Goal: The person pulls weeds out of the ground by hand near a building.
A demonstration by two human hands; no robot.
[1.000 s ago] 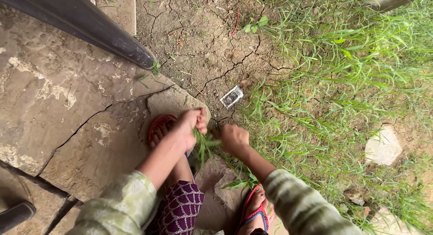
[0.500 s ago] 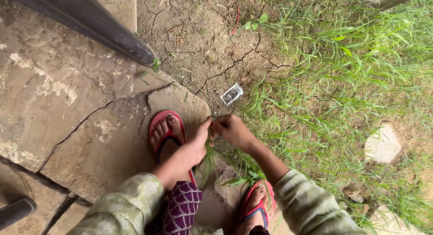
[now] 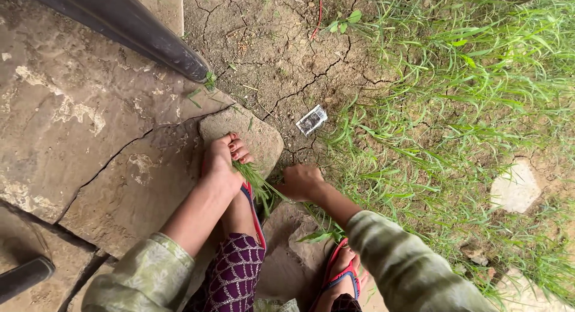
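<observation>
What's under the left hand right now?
The left hand grips a bunch of pulled grass over the left foot; only toes and a red sandal edge show. The rest is covered.

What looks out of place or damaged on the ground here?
A small silvery wrapper lies as litter on the cracked dry soil beside the grass. The stone slab has a long crack running across it.

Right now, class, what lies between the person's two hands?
In the head view, a bunch of pulled grass blades spans the gap from the left hand toward the right hand, over a red sandal.
</observation>
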